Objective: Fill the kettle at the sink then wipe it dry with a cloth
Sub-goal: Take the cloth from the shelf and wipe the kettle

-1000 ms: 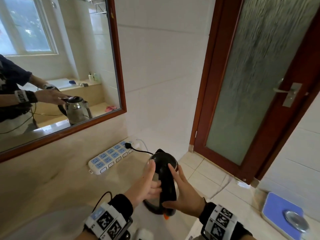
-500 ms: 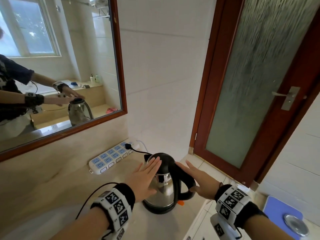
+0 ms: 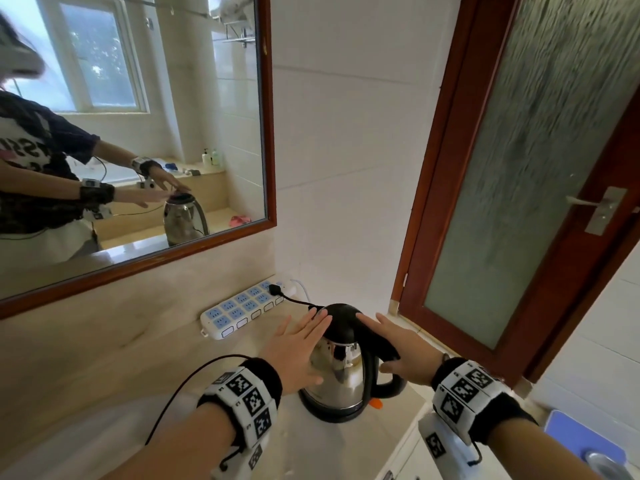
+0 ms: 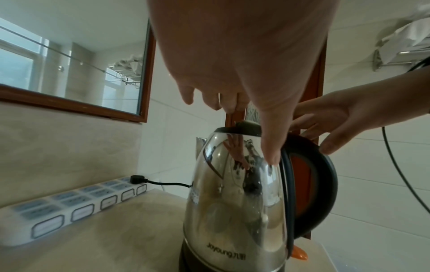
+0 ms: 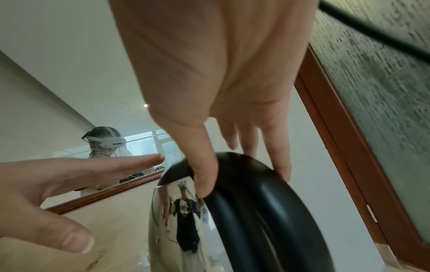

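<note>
The steel kettle [image 3: 343, 372] with a black lid and handle stands upright on the counter [image 3: 138, 368], its cord plugged in. My left hand [image 3: 299, 344] lies flat along its left side with straight fingers; in the left wrist view the thumb [image 4: 271, 147] touches the steel body [image 4: 235, 202]. On the other side my right hand [image 3: 391, 344] is flat too, its fingertips [image 5: 282, 165] resting on the top of the black handle [image 5: 260, 202]. Neither hand curls round anything. I see no cloth and no tap.
A white and blue power strip [image 3: 247, 310] lies against the backsplash behind the kettle. A wood-framed mirror [image 3: 138, 133] hangs above. The counter ends just right of the kettle; past it are a frosted-glass door [image 3: 519, 174] and a blue scale [image 3: 585, 441] on the floor.
One second ago both hands gripped the kettle. They have let it go; it stands on the counter and the fingers have straightened beside it.
</note>
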